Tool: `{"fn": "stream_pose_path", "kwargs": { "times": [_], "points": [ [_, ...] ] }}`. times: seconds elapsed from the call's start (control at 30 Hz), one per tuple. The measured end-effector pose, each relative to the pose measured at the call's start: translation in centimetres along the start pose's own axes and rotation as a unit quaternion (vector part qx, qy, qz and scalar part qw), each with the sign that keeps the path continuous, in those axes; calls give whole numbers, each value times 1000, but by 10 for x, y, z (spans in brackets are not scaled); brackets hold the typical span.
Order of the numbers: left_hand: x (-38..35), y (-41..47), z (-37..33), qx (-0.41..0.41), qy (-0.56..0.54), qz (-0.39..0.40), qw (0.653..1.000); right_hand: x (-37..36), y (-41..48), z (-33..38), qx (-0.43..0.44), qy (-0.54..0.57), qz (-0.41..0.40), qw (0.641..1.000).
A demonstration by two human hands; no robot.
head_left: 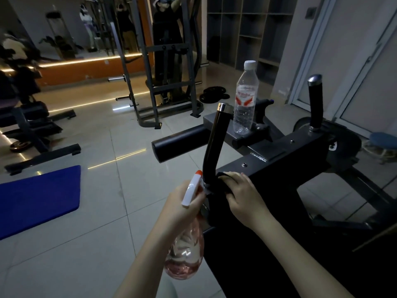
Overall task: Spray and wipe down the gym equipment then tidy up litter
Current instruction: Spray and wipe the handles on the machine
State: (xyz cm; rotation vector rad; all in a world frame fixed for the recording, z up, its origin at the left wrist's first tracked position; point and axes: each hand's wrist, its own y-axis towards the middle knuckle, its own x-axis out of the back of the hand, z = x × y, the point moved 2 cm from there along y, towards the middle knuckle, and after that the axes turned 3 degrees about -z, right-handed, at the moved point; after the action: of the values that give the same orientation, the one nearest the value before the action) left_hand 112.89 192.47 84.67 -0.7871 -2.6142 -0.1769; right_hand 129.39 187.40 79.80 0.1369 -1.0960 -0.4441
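A black gym machine [290, 155] fills the right side, with two upright black handles. My left hand [182, 201] grips a clear pink spray bottle [185, 254] by its white trigger head, the orange nozzle close to the base of the near handle [214, 143]. My right hand [245, 194] holds a dark cloth [224, 179] pressed against the frame beside that handle's base. A clear plastic water bottle [245, 100] with a white cap stands upright on the machine's far end. The second handle [315, 102] rises at the right.
A black foam roller pad [178, 143] sticks out to the left of the machine. A blue mat [38, 196] lies on the tiled floor at left. A squat rack [163, 82], weight plates [213, 94] and shelving [247, 29] stand behind.
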Motion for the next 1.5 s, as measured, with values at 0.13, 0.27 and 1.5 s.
{"fn": "stream_pose_path", "kwargs": {
  "times": [0.13,0.27,1.5],
  "points": [
    [-7,2,-8,-3,-32,43,999,7,2,-19,-22,8,-60,998],
    [-23,8,-12,-7,-33,79,996,17,11,-49,-94,11,-111,989],
    [-187,228,-161,-8,-162,284,945,92,75,-243,-432,176,-339,817]
  ]
}}
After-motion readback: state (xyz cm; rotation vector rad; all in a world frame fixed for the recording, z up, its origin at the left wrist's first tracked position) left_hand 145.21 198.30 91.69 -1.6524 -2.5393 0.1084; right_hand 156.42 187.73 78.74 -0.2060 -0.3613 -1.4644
